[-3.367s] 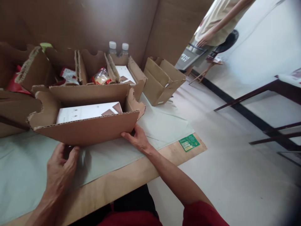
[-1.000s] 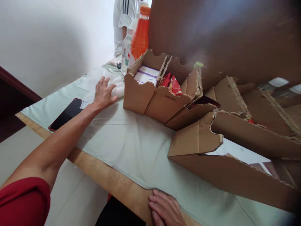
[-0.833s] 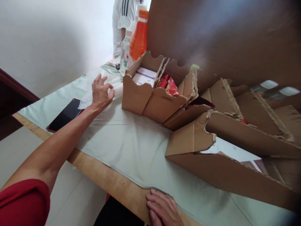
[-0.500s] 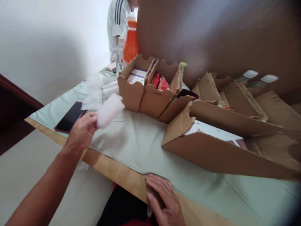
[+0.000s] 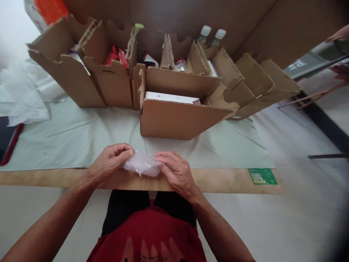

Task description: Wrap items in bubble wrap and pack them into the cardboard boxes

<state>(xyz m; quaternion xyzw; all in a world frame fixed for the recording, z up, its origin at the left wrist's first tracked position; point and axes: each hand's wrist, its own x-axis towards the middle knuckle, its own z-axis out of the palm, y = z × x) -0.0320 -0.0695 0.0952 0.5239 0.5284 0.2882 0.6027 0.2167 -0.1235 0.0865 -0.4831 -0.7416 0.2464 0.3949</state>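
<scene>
A small roll of clear bubble wrap (image 5: 143, 164) lies crosswise between my two hands, just over the wooden front edge of the table. My left hand (image 5: 116, 157) pinches its left end between thumb and fingers. Around the right end, my right hand (image 5: 176, 169) has its thumb below and its fingers on top. Whether anything is wrapped inside the roll I cannot tell. Behind the hands stands a cardboard bin (image 5: 166, 120) with a white box (image 5: 171, 97) in it.
Several cardboard bins (image 5: 117, 85) line the back of the pale green cloth (image 5: 73, 142). More clear plastic wrap (image 5: 27, 91) and a phone (image 5: 11, 140) with a red edge are at the left. Two white-capped bottles (image 5: 205, 31) stand behind. A green packet (image 5: 262, 176) lies near the right corner.
My left hand has brought the bubble wrap from the left to the table's front middle. My right hand has lifted from the table edge and taken its other end. The view has turned right.
</scene>
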